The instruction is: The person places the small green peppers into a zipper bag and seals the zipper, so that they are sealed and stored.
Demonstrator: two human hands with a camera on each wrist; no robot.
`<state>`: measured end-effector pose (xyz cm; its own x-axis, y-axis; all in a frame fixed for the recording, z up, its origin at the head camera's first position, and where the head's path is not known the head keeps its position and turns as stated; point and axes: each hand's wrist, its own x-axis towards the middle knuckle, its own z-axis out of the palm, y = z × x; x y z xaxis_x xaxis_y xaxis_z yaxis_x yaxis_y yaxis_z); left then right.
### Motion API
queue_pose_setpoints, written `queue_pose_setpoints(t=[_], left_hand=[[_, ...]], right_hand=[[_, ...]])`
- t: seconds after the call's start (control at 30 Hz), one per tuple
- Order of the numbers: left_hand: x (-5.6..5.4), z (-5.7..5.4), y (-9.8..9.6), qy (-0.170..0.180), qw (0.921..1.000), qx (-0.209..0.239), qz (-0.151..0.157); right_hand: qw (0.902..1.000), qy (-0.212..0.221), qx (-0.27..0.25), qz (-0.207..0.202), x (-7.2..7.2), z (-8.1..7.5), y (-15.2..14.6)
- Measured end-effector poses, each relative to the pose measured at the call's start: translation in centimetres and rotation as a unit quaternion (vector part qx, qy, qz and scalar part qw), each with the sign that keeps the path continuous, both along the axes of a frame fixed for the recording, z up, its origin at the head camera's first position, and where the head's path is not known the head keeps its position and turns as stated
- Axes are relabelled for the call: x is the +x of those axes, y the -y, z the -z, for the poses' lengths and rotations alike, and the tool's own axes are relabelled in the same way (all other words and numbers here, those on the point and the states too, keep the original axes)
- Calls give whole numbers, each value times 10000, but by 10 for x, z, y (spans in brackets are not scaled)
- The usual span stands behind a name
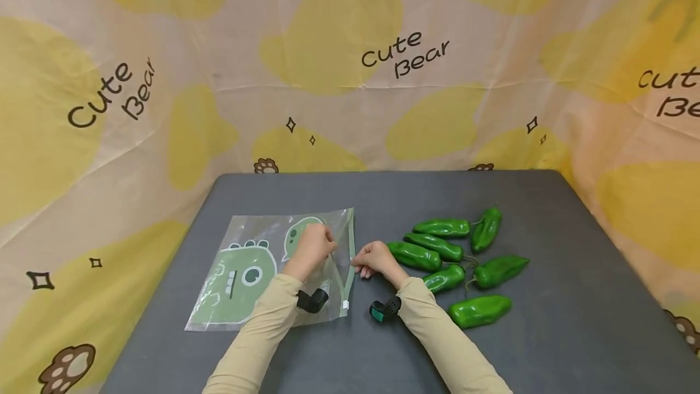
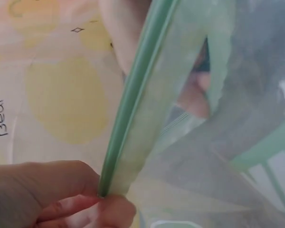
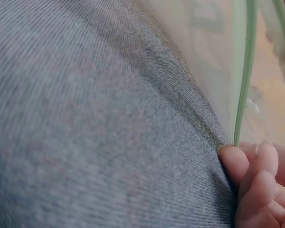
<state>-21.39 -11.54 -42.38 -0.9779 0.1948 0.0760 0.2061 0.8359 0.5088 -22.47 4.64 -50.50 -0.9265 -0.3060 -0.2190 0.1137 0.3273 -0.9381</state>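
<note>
A clear zip bag [image 1: 246, 284] with green cartoon dinosaurs lies on the grey table, its mouth toward the right. My left hand [image 1: 315, 249] pinches one green edge [image 2: 128, 109] of that mouth and holds it up off the table. Across the gap my right hand [image 1: 377, 258] pinches the other edge [image 3: 246, 76] between thumb and fingers, low by the tabletop. The mouth is spread apart between both hands. At its near end sits a white slider [image 1: 345, 305]. No pepper shows inside the bag.
Several green peppers [image 1: 437, 247] lie to the right of the bag, some close beside my right hand and forearm. One pepper [image 1: 480, 311] rests nearest the front. A patterned cloth [image 1: 350, 108] hangs behind the grey table [image 1: 574, 297].
</note>
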Motion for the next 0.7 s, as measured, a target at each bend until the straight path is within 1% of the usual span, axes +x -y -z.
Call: queue_pose_setpoints(t=[0.1,0.13,0.23,0.33,0.37,0.43,0.5,0.6,0.7], left_hand=[[1,-8,3,-298,9996,14,-19],[2,-8,4,-574,9983,12,26],[5,-10,9,-790,9969,-25,3],[6,-11,14,-1012,9949,58,14],[6,-13,15,-865,9962,102,-53],[6,-14,18,-1013,9947,179,-87],[7,-17,21,-1011,9945,218,-145],[9,-20,26,-740,9970,125,-193],[10,-25,31,-388,9990,-81,-213]], right_hand=[[9999,-163,-7,48,0,-1,0],[9999,-163,-8,43,1,0,0],[10000,-70,53,-29,6,5,-1],[10000,-41,73,14,11,10,-1],[9999,-85,67,36,11,11,-2],[9998,-189,39,71,12,11,-2],[9996,-277,26,50,11,9,-2],[9993,-375,78,22,10,7,-1],[9978,-634,182,63,10,5,0]])
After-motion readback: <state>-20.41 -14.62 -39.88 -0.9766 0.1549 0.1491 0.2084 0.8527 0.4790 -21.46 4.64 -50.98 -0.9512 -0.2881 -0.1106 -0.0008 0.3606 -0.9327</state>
